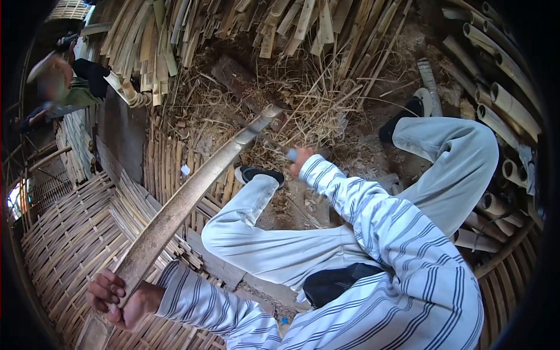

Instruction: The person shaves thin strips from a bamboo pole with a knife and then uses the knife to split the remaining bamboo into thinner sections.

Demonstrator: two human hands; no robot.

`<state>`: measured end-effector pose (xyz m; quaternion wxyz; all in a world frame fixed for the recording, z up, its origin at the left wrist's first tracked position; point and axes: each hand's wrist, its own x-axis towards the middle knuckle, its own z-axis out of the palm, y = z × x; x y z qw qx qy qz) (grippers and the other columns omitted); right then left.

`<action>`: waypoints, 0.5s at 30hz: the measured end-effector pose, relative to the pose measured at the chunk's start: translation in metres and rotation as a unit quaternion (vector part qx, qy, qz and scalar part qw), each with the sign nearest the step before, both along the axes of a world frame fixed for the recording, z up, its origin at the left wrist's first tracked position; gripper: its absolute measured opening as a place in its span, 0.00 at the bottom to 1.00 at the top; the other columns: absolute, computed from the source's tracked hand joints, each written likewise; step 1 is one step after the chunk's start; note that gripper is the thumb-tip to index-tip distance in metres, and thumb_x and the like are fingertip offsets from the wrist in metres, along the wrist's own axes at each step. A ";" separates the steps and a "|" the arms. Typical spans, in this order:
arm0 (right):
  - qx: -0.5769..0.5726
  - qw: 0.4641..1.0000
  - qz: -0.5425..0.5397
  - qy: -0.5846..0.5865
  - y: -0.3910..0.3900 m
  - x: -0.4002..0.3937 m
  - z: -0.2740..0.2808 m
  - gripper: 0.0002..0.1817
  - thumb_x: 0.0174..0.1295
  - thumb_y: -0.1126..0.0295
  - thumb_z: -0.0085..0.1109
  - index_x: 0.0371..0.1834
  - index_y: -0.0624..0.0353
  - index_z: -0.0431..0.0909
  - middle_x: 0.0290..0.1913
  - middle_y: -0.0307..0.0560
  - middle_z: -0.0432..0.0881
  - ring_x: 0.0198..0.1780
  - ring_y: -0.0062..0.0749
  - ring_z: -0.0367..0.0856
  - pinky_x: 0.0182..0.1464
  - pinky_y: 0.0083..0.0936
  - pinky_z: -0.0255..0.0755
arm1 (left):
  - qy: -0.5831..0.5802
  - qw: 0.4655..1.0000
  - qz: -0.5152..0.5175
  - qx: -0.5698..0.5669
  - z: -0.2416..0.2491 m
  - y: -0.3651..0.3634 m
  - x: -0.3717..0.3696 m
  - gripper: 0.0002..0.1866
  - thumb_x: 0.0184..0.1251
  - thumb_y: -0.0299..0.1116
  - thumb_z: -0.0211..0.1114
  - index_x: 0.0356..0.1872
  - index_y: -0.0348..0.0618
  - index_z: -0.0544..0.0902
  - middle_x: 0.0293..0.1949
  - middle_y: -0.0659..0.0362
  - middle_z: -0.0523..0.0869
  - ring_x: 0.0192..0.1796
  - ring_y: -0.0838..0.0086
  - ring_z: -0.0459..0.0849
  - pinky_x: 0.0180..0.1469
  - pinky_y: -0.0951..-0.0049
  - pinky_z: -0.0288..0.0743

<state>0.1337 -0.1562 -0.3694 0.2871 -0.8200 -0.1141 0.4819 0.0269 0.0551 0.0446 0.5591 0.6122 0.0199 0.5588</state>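
Note:
My left hand (125, 300) is closed around the lower part of a long split bamboo piece (186, 201), its hollow side facing up. The piece slants up to the right, and its far end lies over the shavings near a dark wooden block (233, 79). My right hand (301, 160) is closed on the blue-grey handle of a knife (291, 154). A thin dark blade seems to run from it toward the underside of the bamboo's far end; whether it touches cannot be made out.
Shavings (315, 116) cover the ground ahead. Bundled bamboo strips (233, 23) lie along the back, and bamboo poles (513, 105) are stacked at right. A woven bamboo mat (76, 227) spreads at left. Another person's blurred hand (52, 73) shows at upper left.

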 end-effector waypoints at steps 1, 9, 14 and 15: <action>-0.036 0.998 -0.055 0.007 0.000 -0.011 -0.045 0.24 0.51 0.61 0.61 0.50 0.64 0.76 0.49 0.67 0.79 0.52 0.51 0.80 0.56 0.37 0.74 | 0.004 1.000 -0.008 0.003 -0.001 0.005 -0.004 0.11 0.27 0.27 0.49 0.16 0.50 0.57 0.16 0.62 0.56 0.16 0.78 0.52 0.21 0.76 0.50; 0.068 0.995 -0.007 -0.072 -0.005 -0.006 0.030 0.21 0.48 0.63 0.59 0.43 0.65 0.78 0.33 0.65 0.82 0.38 0.57 0.83 0.45 0.42 0.79 | -0.038 0.996 0.085 -0.004 -0.008 -0.002 0.010 0.11 0.27 0.27 0.48 0.18 0.47 0.60 0.16 0.62 0.56 0.16 0.78 0.51 0.19 0.77 0.48; -0.064 0.985 -0.148 0.064 -0.006 -0.011 -0.054 0.23 0.50 0.64 0.61 0.49 0.64 0.77 0.43 0.65 0.81 0.47 0.52 0.82 0.51 0.35 0.77 | -0.029 0.997 0.066 -0.009 -0.003 0.006 0.003 0.10 0.29 0.27 0.49 0.18 0.47 0.60 0.16 0.62 0.57 0.16 0.78 0.52 0.19 0.78 0.48; -0.048 0.993 -0.099 0.030 -0.008 0.000 -0.048 0.23 0.51 0.63 0.61 0.49 0.64 0.77 0.43 0.65 0.81 0.47 0.53 0.81 0.51 0.37 0.77 | -0.033 0.998 0.044 -0.017 -0.002 0.004 0.002 0.10 0.29 0.26 0.49 0.18 0.47 0.60 0.15 0.62 0.57 0.16 0.78 0.53 0.19 0.78 0.48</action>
